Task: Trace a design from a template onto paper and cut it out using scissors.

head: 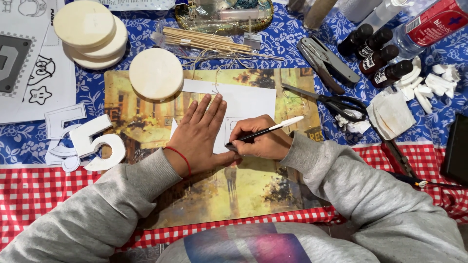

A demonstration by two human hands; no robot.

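Head view, looking straight down; I take the painted street-scene board (pixel 253 195) as my landmark. It is the largest item and lies flat on the blue floral and red checked tablecloth (pixel 29 195). On its upper half rests a white paper sheet (pixel 248 100), partly covered by both hands. A round wooden disc (pixel 156 74) overlaps the board's top left corner; a stack of like discs (pixel 90 34) sits further up-left, off the board. A white foam numeral (pixel 97 143) lies just off the left edge. Black-handled scissors (pixel 336 102) lie at the right edge, with a grey hole punch (pixel 326 61) above them and four small dark bottles (pixel 375 51) beyond that. A bundle of thin wooden sticks (pixel 209 41) lies above the top edge.

Left hand (pixel 200 134): flat, fingers spread, pressing the sheet down, grasping nothing. Right hand (pixel 261 139): clenched around a black pen with white cap (pixel 265 130), tip on the paper, touching the left thumb.
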